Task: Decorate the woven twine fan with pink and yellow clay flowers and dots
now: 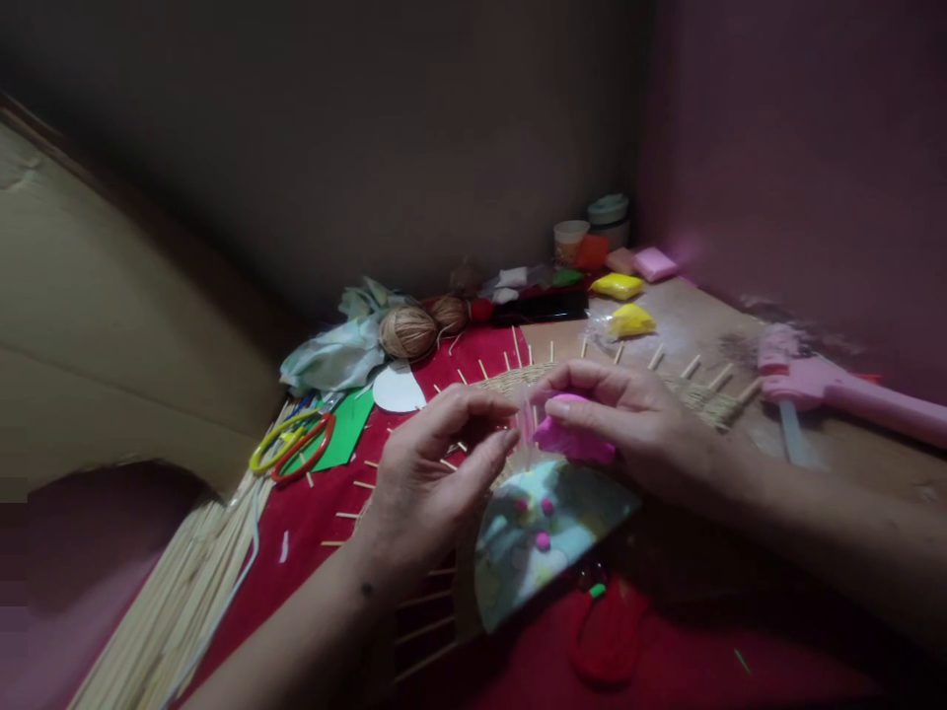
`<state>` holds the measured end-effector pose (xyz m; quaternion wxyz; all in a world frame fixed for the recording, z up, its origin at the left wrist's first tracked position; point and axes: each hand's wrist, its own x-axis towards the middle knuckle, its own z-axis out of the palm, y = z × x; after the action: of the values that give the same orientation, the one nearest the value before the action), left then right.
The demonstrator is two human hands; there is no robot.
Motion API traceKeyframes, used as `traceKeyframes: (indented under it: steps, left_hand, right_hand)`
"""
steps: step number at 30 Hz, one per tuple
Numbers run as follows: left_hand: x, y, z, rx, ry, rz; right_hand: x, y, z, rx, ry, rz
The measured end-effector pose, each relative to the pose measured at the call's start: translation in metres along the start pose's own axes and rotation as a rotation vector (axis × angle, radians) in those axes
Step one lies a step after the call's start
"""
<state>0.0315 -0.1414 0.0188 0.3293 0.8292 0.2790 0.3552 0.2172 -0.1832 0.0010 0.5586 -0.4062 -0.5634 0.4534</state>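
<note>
My right hand point(628, 419) is closed around a lump of pink clay point(573, 439) in a thin clear wrapper. My left hand point(433, 463) pinches the edge of that wrapper beside the lump, fingers pressed together. Both hands hover over a woven straw disc with wooden sticks point(695, 394) poking out around its rim. Just below the hands lies a pale curved sheet point(540, 537) dotted with small pink clay balls.
Scissors with yellow and red handles point(292, 446) lie at the left on green paper. Twine balls point(406, 332), crumpled cloth, yellow clay packs point(628, 320) and cups sit at the back. A pink glue gun point(814, 380) lies at the right. Straw stalks point(184, 592) run along the left edge.
</note>
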Motion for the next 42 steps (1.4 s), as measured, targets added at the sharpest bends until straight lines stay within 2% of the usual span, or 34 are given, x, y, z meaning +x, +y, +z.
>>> traceKeyframes:
  steps: [5, 9, 13, 20, 23, 27, 31, 33, 34, 38, 40, 42]
  left_hand:
    - [0.001, -0.002, -0.001, 0.140, -0.076, 0.054]
    - [0.002, -0.004, -0.002, 0.143, -0.081, 0.107]
    - [0.001, -0.005, -0.002, 0.256, -0.072, 0.196]
    - [0.000, -0.005, 0.001, 0.443, -0.045, 0.314]
    - [0.000, -0.006, 0.001, 0.496, -0.046, 0.344]
    - [-0.001, -0.008, 0.002, 0.515, -0.027, 0.372]
    - [-0.001, -0.006, 0.002, 0.488, -0.024, 0.396]
    - [0.001, -0.003, 0.000, 0.408, -0.075, 0.312]
    - [0.002, -0.001, -0.002, 0.324, -0.127, 0.217]
    - [0.011, -0.002, -0.016, -0.278, -0.377, -0.351]
    - [0.015, -0.007, -0.023, -0.609, -0.370, -0.480]
    - [0.019, -0.012, -0.027, -0.817, -0.305, -0.495]
  right_hand:
    - [-0.001, -0.002, -0.001, -0.122, 0.010, -0.058]
    - [0.001, -0.003, 0.000, -0.193, 0.017, -0.083]
    - [0.001, -0.001, 0.002, -0.224, 0.002, -0.062]
    - [0.001, 0.003, 0.003, -0.134, -0.041, -0.035]
    - [0.001, 0.002, 0.004, -0.032, -0.093, 0.024]
    - [0.001, -0.001, 0.004, 0.098, -0.126, 0.139]
    - [0.001, 0.000, 0.005, 0.140, -0.134, 0.126]
    - [0.000, 0.001, 0.005, 0.139, -0.134, 0.111]
    - [0.000, 0.002, 0.005, 0.136, -0.133, 0.106]
    - [0.000, 0.002, 0.005, 0.158, -0.139, 0.125]
    - [0.000, 0.001, 0.004, 0.163, -0.099, 0.147]
    - [0.001, 0.002, 0.003, 0.160, -0.036, 0.152]
